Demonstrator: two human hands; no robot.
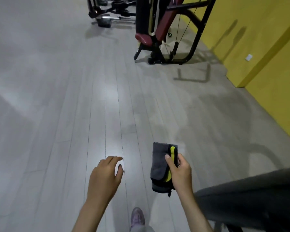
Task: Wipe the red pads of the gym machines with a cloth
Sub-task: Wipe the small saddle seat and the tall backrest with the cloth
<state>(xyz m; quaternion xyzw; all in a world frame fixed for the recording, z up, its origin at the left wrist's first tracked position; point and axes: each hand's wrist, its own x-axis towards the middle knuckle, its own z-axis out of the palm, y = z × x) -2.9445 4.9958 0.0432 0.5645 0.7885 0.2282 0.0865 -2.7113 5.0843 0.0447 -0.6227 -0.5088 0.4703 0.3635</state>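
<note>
My right hand point(180, 173) grips a folded grey cloth point(159, 166) with a yellow-green stripe, held out over the floor in front of me. My left hand point(105, 176) hangs beside it with relaxed fingers and holds nothing. Ahead, at the top of the view, stands a black-framed gym machine point(196, 39) with a dark red seat pad point(143, 38) and a slanted dark red back pad point(166, 22). Both hands are far from the machine.
Grey plank floor point(74, 106) stretches between me and the machine. A yellow wall point(258, 39) runs along the right. More black equipment point(110, 12) stands at the top left. A dark grey padded surface point(249, 198) fills the lower right. My shoe point(137, 216) shows below.
</note>
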